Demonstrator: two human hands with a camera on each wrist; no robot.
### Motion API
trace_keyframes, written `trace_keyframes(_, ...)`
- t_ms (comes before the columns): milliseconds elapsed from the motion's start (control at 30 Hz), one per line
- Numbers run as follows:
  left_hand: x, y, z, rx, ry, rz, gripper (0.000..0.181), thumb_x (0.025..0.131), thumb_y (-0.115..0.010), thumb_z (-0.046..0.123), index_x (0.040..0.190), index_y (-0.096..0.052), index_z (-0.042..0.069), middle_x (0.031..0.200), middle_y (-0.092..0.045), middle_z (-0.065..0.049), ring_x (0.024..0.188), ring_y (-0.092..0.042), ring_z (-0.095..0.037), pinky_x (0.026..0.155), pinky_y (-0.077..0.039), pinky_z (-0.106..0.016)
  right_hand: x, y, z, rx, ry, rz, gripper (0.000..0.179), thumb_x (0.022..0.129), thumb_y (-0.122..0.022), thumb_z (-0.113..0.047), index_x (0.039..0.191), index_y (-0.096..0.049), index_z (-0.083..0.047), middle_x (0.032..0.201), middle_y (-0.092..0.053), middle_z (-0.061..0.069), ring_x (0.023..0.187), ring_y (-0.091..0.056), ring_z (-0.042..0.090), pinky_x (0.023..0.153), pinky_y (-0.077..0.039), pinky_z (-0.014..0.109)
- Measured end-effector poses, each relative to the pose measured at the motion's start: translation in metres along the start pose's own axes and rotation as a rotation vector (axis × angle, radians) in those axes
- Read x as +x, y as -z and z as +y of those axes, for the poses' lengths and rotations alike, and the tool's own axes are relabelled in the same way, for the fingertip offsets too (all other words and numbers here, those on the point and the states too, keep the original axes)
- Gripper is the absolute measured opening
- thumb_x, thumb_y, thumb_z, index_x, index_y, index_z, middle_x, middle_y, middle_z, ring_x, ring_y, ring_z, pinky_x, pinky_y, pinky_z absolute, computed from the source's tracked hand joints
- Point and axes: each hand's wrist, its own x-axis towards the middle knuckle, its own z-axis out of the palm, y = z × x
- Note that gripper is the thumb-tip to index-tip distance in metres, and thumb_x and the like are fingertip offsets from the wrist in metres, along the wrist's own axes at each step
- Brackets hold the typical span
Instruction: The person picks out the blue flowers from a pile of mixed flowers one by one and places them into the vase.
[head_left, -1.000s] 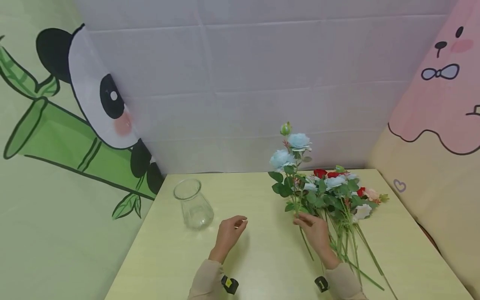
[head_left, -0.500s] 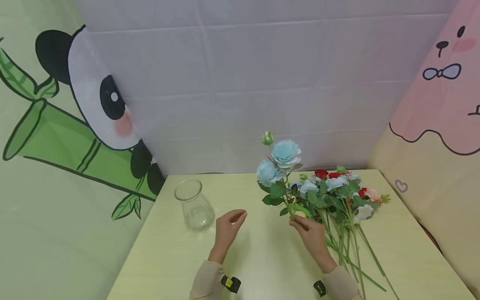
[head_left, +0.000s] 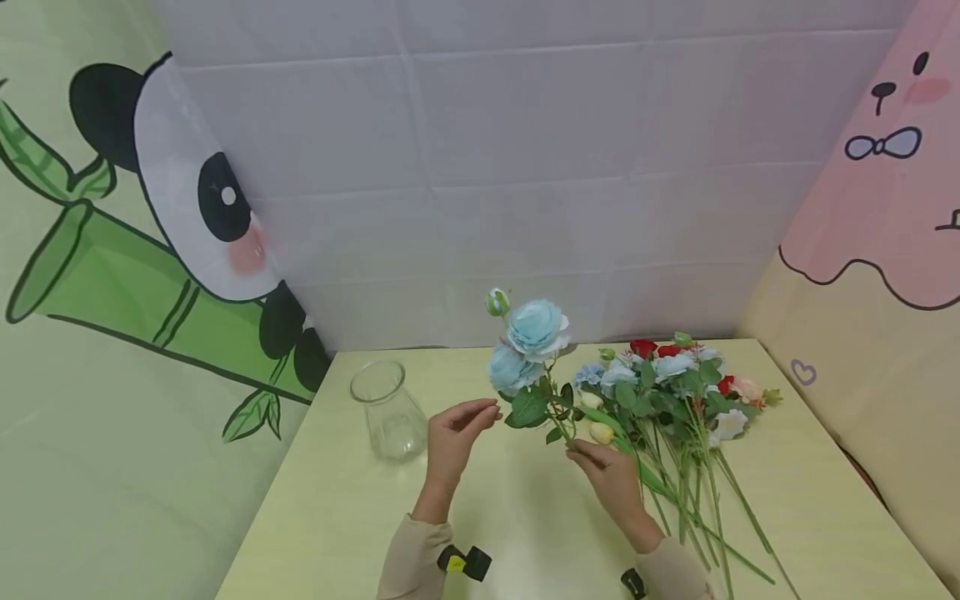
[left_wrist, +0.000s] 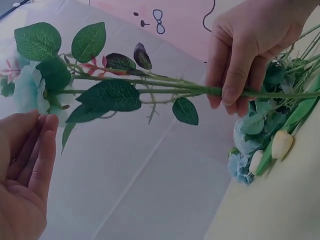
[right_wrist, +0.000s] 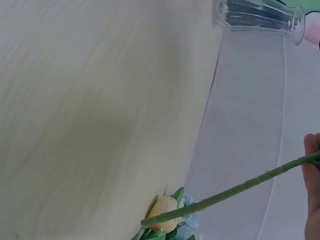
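Note:
In the head view my right hand [head_left: 617,490] pinches the stem of a light-blue artificial rose spray [head_left: 537,328] with two blooms, a green bud and dark leaves. The spray leans left, raised over the table. My left hand [head_left: 454,442] is beside the lower bloom, thumb and fingers brought near each other. In the left wrist view the left hand's fingertips [left_wrist: 49,120] are right by the petals; whether they touch, I cannot tell. The stem's cut end [right_wrist: 150,222] shows in the right wrist view, with part of the right hand [right_wrist: 312,185] at the edge.
A clear glass vase [head_left: 393,421] stands on the table's left side. At the right lies a pile of artificial flowers [head_left: 671,387] in blue, red, white and peach, stems toward the front. Yellowish tulips [head_left: 602,432] lie at its left edge. A pale cloth wall [head_left: 480,208] rises behind.
My right hand has brought the blue rose spray left and lower, tilting its blooms toward my left hand. The left hand has risen slightly toward the blooms. Tulips once hidden now show.

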Motion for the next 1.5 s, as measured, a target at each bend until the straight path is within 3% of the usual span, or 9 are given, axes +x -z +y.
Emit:
trace_keyframes(300,-0.002,-0.007,-0.001,-0.036,0.144,0.024,0.022,0.081,-0.066,0.001,0.098,-0.066,-0.013,0.085,-0.072,-0.001,0.072,-0.067,-0.005,0.068,-0.055,-0.024,0.0,-0.008,0.0,0.006,0.109,-0.036,0.019,0.067,-0.068,0.017,0.086,-0.067,0.014,0.078,-0.068,0.025,0.068,-0.068,0.03,0.063,-0.053,0.015)
trace_keyframes(433,-0.002,-0.009,-0.003,-0.012,0.14,0.039,0.018,0.081,-0.064,-0.001,0.094,-0.066,-0.014,0.079,-0.071,0.007,0.074,-0.065,-0.003,0.067,-0.052,-0.019,0.0,-0.011,-0.004,-0.007,0.104,-0.044,0.02,0.067,-0.068,0.017,0.086,-0.068,0.013,0.078,-0.069,0.023,0.068,-0.068,0.031,0.063,-0.053,0.015)
trace_keyframes(667,0.0,-0.011,-0.004,0.059,0.121,0.075,0.013,0.081,-0.062,-0.003,0.087,-0.067,-0.013,0.084,-0.069,-0.022,0.071,-0.063,-0.001,0.066,-0.051,-0.018,-0.002,-0.014,-0.009,-0.033,0.101,-0.059,0.02,0.067,-0.069,0.016,0.087,-0.069,0.011,0.078,-0.07,0.02,0.068,-0.068,0.03,0.062,-0.053,0.016)
trace_keyframes(733,0.0,-0.012,-0.004,0.076,0.113,0.076,0.014,0.082,-0.061,-0.002,0.086,-0.067,-0.014,0.084,-0.069,-0.022,0.073,-0.062,0.001,0.068,-0.05,-0.018,-0.002,-0.015,-0.01,-0.036,0.107,-0.064,0.02,0.066,-0.07,0.016,0.086,-0.069,0.011,0.078,-0.07,0.02,0.068,-0.068,0.03,0.061,-0.053,0.017)
trace_keyframes(933,-0.002,-0.015,0.005,0.053,0.108,0.06,0.013,0.082,-0.06,-0.006,0.082,-0.064,-0.019,0.063,-0.063,0.013,0.061,-0.054,0.001,0.06,-0.047,-0.016,-0.001,-0.017,-0.012,-0.041,0.114,-0.065,0.021,0.065,-0.07,0.017,0.085,-0.069,0.011,0.077,-0.07,0.021,0.066,-0.068,0.03,0.06,-0.053,0.016)
trace_keyframes(1067,-0.006,-0.018,0.021,0.1,0.057,0.058,0.012,0.079,-0.061,-0.009,0.076,-0.062,-0.02,0.054,-0.053,0.02,0.054,-0.044,0.001,0.054,-0.042,-0.016,-0.001,-0.018,-0.014,-0.033,0.093,-0.076,0.022,0.065,-0.07,0.017,0.086,-0.069,0.011,0.076,-0.07,0.021,0.066,-0.068,0.028,0.059,-0.053,0.016)
trace_keyframes(1200,-0.008,-0.021,0.033,0.207,0.017,0.072,0.013,0.078,-0.061,-0.009,0.069,-0.062,-0.018,0.051,-0.046,0.013,0.051,-0.038,0.002,0.052,-0.037,-0.015,-0.002,-0.019,-0.016,-0.007,0.012,-0.102,0.019,0.069,-0.069,0.014,0.087,-0.069,0.01,0.078,-0.07,0.02,0.067,-0.069,0.026,0.059,-0.054,0.018)
trace_keyframes(1400,-0.009,-0.024,0.038,0.256,-0.046,0.047,0.009,0.076,-0.063,-0.008,0.072,-0.065,-0.016,0.059,-0.059,-0.024,0.052,-0.042,0.004,0.052,-0.04,-0.017,-0.006,-0.026,-0.002,-0.024,-0.118,-0.115,0.017,0.071,-0.07,0.007,0.088,-0.071,0.002,0.08,-0.071,0.013,0.068,-0.069,0.023,0.061,-0.055,0.02)
trace_keyframes(1500,-0.009,-0.024,0.039,0.264,-0.084,0.032,0.01,0.077,-0.065,-0.006,0.074,-0.066,-0.015,0.064,-0.061,-0.029,0.053,-0.043,0.005,0.052,-0.042,-0.016,-0.009,-0.029,0.012,-0.039,-0.137,-0.117,0.018,0.072,-0.072,0.002,0.09,-0.071,-0.004,0.082,-0.072,0.008,0.071,-0.069,0.019,0.064,-0.055,0.021)
